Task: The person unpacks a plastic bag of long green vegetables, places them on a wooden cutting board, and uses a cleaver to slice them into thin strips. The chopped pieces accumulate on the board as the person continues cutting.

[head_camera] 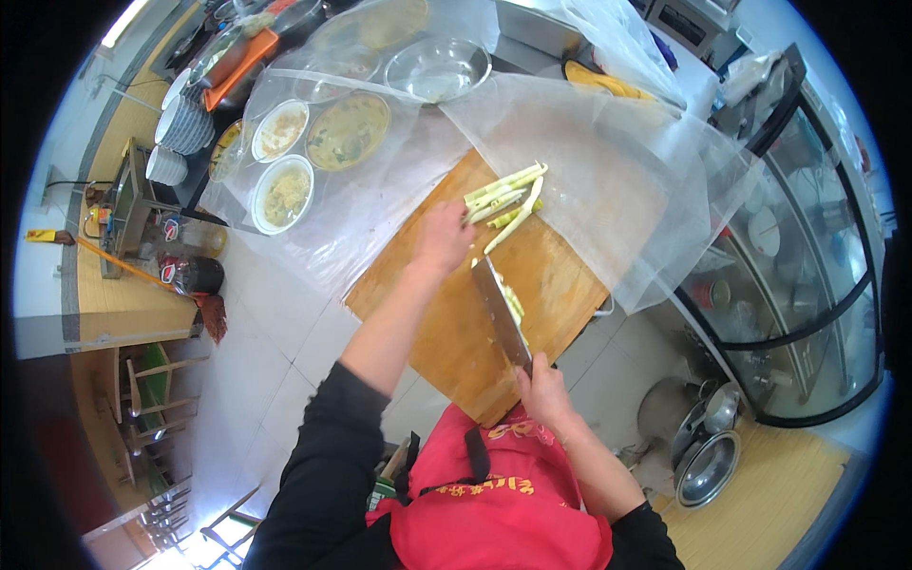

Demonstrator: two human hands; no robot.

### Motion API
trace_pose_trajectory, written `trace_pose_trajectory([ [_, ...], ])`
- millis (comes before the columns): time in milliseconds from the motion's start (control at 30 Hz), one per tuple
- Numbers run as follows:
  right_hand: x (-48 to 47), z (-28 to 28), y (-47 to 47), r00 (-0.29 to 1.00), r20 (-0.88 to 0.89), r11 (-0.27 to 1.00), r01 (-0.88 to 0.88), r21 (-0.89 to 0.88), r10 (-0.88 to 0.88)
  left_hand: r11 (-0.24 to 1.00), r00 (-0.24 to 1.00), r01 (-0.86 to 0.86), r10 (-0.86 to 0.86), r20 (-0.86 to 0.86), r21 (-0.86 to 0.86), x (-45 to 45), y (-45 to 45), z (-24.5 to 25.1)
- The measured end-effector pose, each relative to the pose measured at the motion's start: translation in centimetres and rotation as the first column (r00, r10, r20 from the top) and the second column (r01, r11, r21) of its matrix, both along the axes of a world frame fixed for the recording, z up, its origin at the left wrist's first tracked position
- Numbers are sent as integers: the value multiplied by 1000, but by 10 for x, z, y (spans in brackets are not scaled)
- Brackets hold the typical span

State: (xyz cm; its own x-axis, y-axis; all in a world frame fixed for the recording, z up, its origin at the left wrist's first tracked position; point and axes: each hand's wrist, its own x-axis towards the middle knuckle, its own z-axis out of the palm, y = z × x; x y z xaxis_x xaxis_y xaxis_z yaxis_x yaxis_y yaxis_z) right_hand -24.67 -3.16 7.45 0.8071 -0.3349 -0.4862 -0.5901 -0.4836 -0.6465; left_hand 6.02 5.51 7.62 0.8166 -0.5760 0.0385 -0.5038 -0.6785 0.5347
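Several long pale green vegetable stalks [504, 196] lie in a loose bundle on the wooden cutting board [420, 313], which is set at a slant. The fingers of my left hand [443, 239] are curled at the left ends of the stalks, and the fingertips are partly hidden. In my right hand [545, 392] is the handle of a cleaver [501, 310]. Its wide blade points away from me, low over the board's middle. Cut pale green pieces [511, 301] lie along the right side of the blade, partly covered by it.
Clear plastic sheeting [591, 142] drapes over the counter and the board's far corner. Left of the board stand white bowls of pale minced food [285, 198] and a covered round dish [349, 132]. Beyond is a steel basin [438, 70]. A curved glass display case [791, 285] rises at right.
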Motion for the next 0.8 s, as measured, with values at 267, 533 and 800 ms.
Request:
trace_pose_trajectory([
  [267,-12,16,-4,999,24,986,39,159,-43,973,970,221,-212,-122,64,-101,140,-34],
  [533,-31,26,13,986,-9,985,-166,40,166,945,973,224,-231,-1,-239,-168,140,-54],
  [800,-37,46,30,944,-112,950,-313,-15,310,910,968,250,-234,90,-330,-181,132,-81],
])
